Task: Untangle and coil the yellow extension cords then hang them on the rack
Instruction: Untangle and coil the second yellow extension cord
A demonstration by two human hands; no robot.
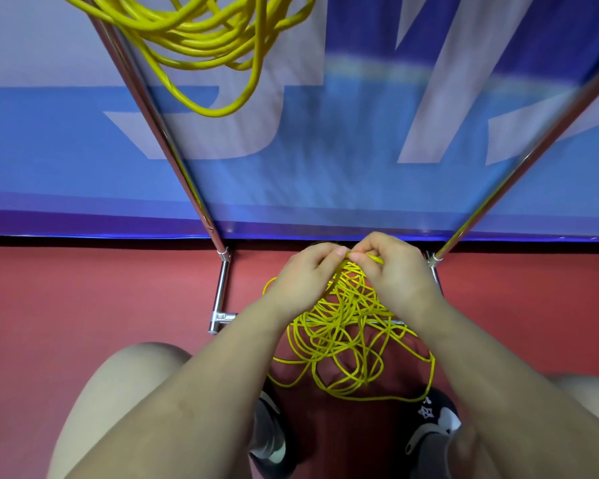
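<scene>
Crouched low over a red floor (83, 299), both hands working the top of a yellow tangle (346, 337). Left hand (301, 281) and right hand (395, 271) pressed together, fingertips of each pinching a strand at the peak of the heap, seemingly to lift one loop free and find where it runs. Tangle lying loose on the floor between the knees, just in front of the shoes (429, 423), draped across the low crossbar of the rack (173, 150). Thin, bright cord in many overlapping loops, no plug in sight, still well knotted by the look of it. Above, at upper left, a coil (201, 43) already hanging on the rack, thicker-looking and gathered in long loops. Behind the chrome uprights, a blue banner (360, 167) with large pale lettering.
</scene>
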